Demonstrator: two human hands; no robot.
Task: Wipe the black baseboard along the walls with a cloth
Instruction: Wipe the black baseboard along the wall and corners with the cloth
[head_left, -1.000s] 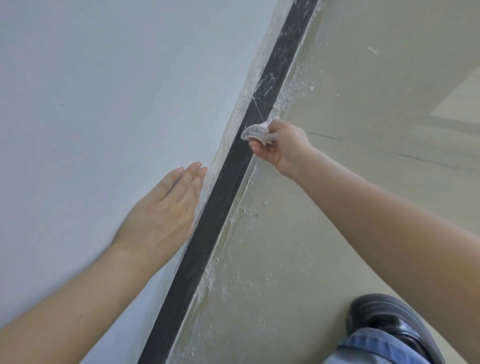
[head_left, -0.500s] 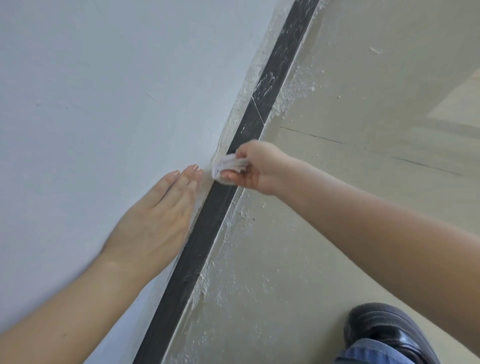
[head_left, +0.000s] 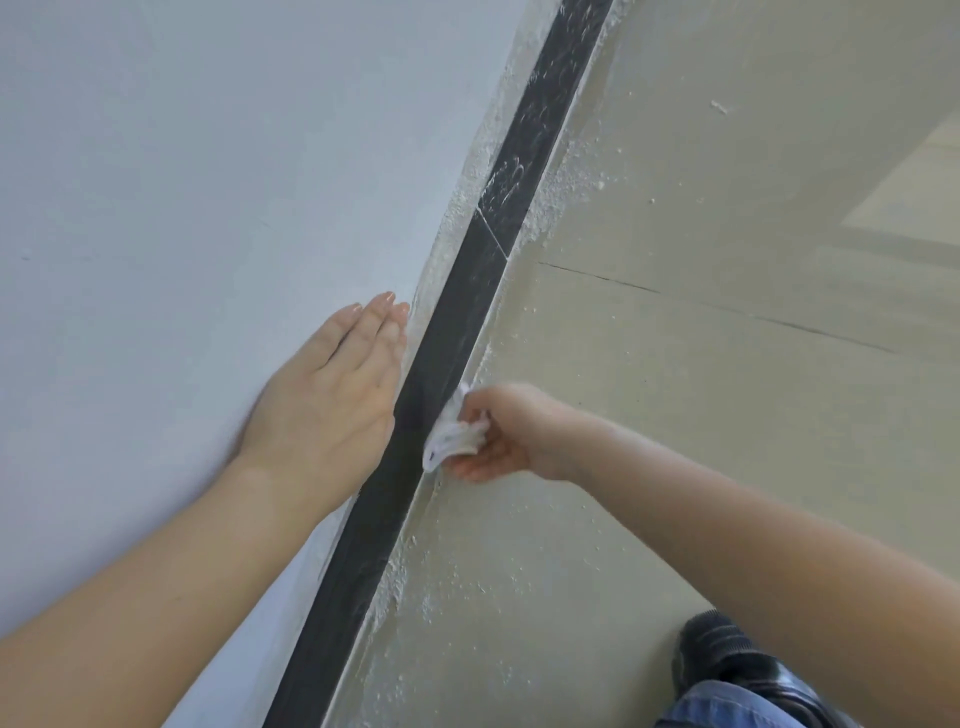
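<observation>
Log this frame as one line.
right hand: grips cloth against baseboard | left hand: flat on wall | phase: wipe in progress

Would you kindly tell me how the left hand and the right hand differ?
The left hand lies flat, fingers straight, on the white wall; the right hand curls round a white cloth. The left hand holds nothing beside the black baseboard; the right hand presses the cloth against it. Both are bare.

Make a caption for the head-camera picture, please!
Right hand holds a white cloth against the black baseboard; left hand rests flat on the wall.
</observation>
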